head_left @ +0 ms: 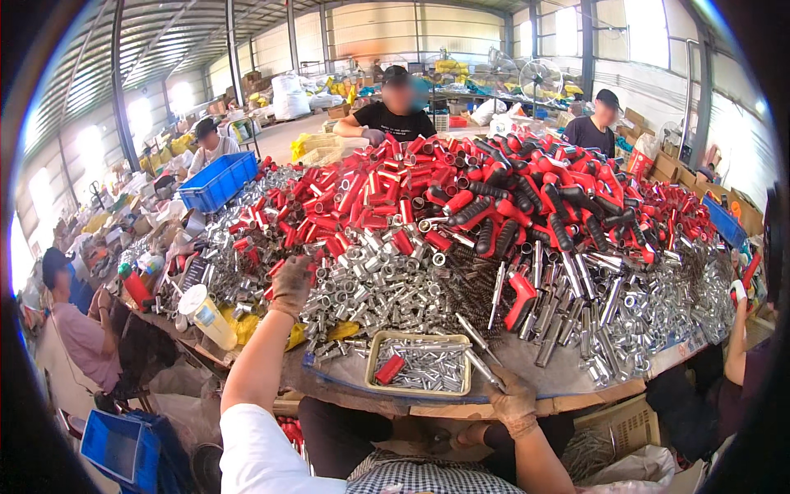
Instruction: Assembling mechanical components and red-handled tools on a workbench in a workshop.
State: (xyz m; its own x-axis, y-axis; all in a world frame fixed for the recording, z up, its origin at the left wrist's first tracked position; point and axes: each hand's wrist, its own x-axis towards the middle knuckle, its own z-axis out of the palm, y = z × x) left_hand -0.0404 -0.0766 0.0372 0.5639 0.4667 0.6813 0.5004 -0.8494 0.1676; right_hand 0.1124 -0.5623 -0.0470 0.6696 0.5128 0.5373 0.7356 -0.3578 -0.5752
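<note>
My right hand point(513, 403), in a brownish work glove, is closed round a silver metal tube point(482, 367) at the table's front edge. A thinner metal rod point(477, 337) lies just beyond it. My left hand point(291, 286), gloved too, reaches to the left edge of a heap of silver metal fittings point(370, 276), beside some red sleeves point(337, 244). Its fingertips are hidden, so its grip does not show. Between my hands stands a cream tray point(372, 362) of small metal pins, with one red sleeve point(390, 370) in it.
Red-and-black handles point(559, 206) pile high behind dark springs point(469, 288). More metal tubes point(568, 317) lie right. A white bucket point(206, 317) and yellow bag point(329, 332) are left. Blue crates point(219, 183) stand around. Several people sit around the table; one arm point(735, 337) shows right.
</note>
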